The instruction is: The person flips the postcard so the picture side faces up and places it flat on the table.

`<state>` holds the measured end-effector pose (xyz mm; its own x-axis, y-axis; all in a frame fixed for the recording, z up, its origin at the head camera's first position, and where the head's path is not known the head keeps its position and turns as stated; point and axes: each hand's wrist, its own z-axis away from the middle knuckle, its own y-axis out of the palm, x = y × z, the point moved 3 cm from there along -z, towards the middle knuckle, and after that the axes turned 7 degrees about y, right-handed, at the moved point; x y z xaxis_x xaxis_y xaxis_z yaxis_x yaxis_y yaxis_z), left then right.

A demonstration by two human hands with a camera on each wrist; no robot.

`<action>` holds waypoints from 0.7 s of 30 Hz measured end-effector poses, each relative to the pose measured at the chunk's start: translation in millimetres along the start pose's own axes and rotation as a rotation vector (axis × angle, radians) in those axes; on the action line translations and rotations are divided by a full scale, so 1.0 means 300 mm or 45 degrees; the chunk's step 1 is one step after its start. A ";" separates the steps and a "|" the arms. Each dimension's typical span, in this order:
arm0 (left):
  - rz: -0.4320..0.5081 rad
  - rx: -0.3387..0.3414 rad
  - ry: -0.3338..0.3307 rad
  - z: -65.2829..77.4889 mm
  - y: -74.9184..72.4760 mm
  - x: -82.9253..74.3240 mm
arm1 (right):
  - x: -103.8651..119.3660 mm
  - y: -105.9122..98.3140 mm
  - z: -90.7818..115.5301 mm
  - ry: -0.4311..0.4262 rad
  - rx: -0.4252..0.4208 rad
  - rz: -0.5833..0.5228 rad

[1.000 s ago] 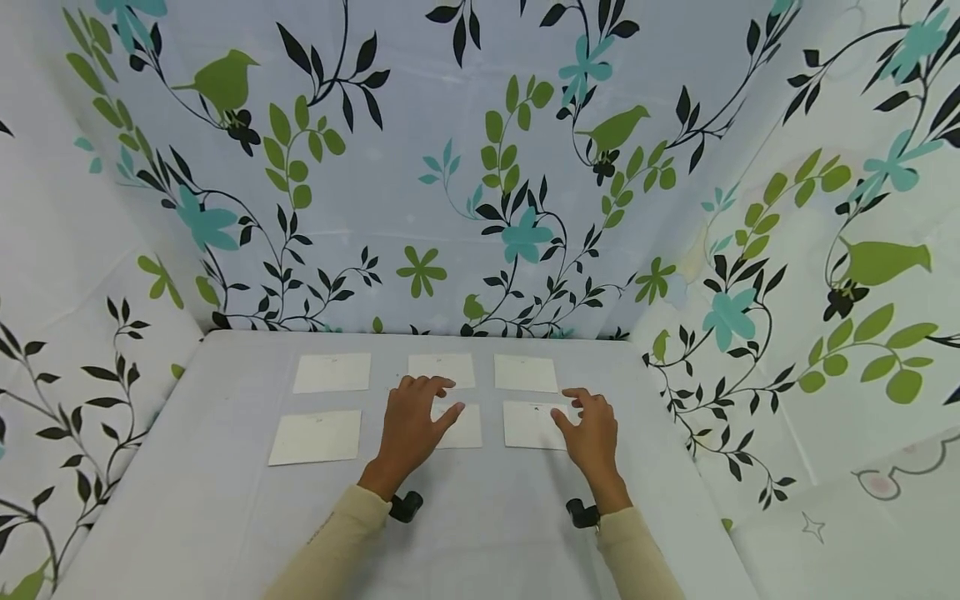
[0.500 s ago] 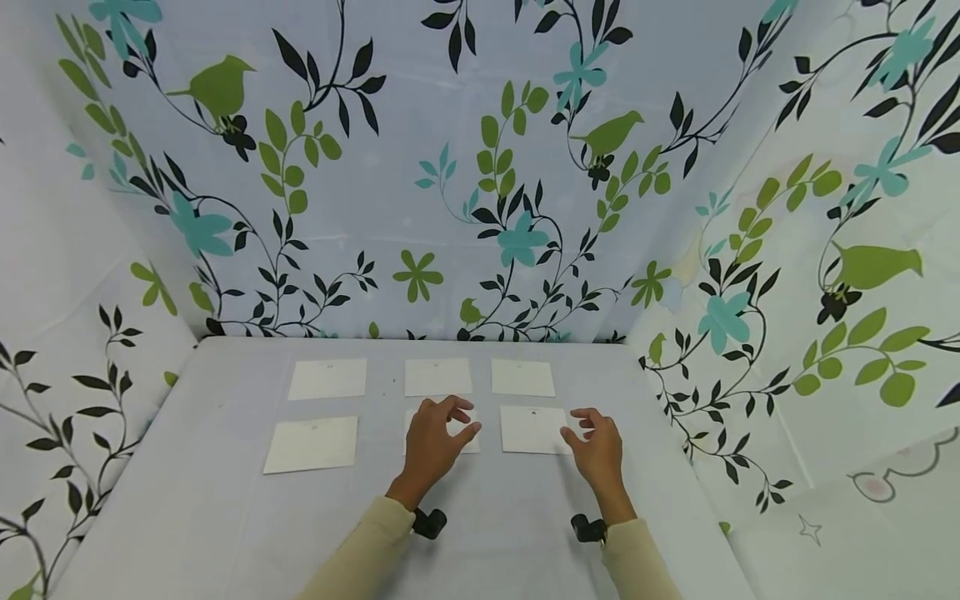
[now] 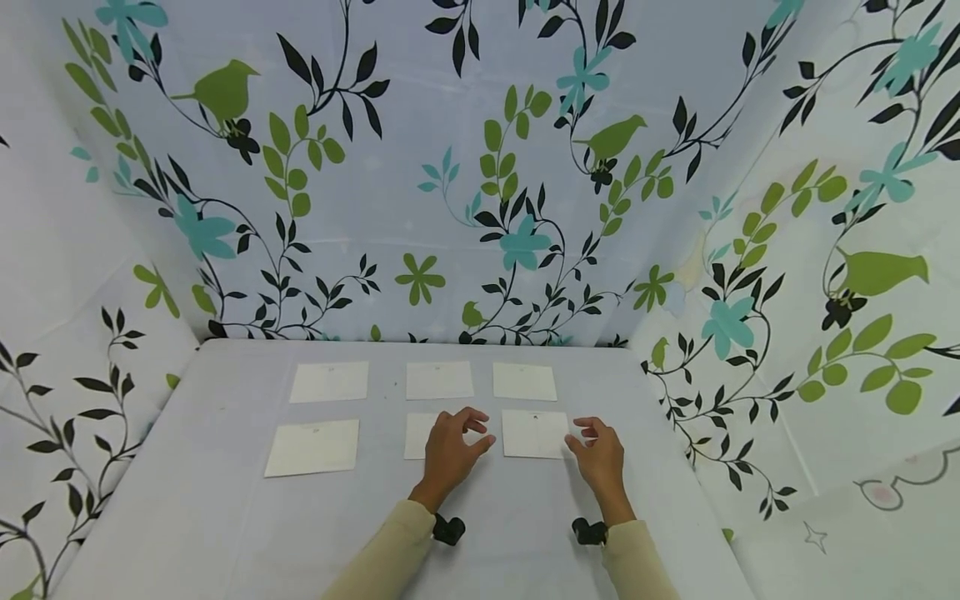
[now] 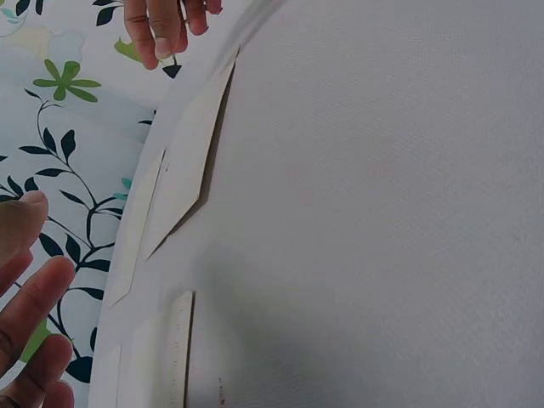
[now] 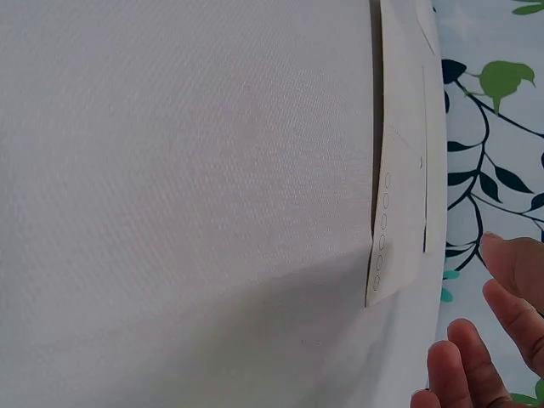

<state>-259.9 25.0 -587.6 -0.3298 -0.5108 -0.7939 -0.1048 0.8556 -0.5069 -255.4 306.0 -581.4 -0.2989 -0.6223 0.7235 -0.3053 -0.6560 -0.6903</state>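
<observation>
Six-like rows aside, several off-white cards lie in two rows on the white table [image 3: 225, 533]. My left hand [image 3: 452, 448] hovers over the right part of the front middle card [image 3: 417, 437], fingers loosely bent and holding nothing. Just beyond the right edge of the front right card [image 3: 534, 435] is my right hand [image 3: 600, 454], thumb and fingers apart, with nothing between them. In the right wrist view, a row of small printed ovals runs along one edge of a card [image 5: 395, 187]. The left wrist view shows spread fingers [image 4: 38, 306] beside the cards.
The back row has a left card [image 3: 330, 382], a middle card [image 3: 439, 380] and a right card [image 3: 524, 382]. A front left card [image 3: 312, 448] lies apart from the hands. Leaf-and-bird patterned cloth [image 3: 420, 167] hangs behind the table and at its sides.
My left hand has moved right and toward me, from between the two middle cards to the right side of the front middle one. My right hand has drawn slightly back off the front right card.
</observation>
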 end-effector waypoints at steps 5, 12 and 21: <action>0.013 -0.002 -0.017 0.000 0.031 0.013 | -0.017 0.014 -0.001 0.041 0.016 0.001; -0.009 -0.002 -0.018 -0.010 0.061 0.017 | -0.032 0.028 -0.002 0.078 0.016 -0.003; -0.058 -0.022 0.029 -0.017 0.095 0.017 | -0.042 0.039 -0.026 0.126 0.038 -0.033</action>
<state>-269.3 47.1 -604.5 -0.3452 -0.5473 -0.7624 -0.1359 0.8329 -0.5364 -262.2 309.4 -598.6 -0.3794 -0.5608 0.7359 -0.2872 -0.6847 -0.6698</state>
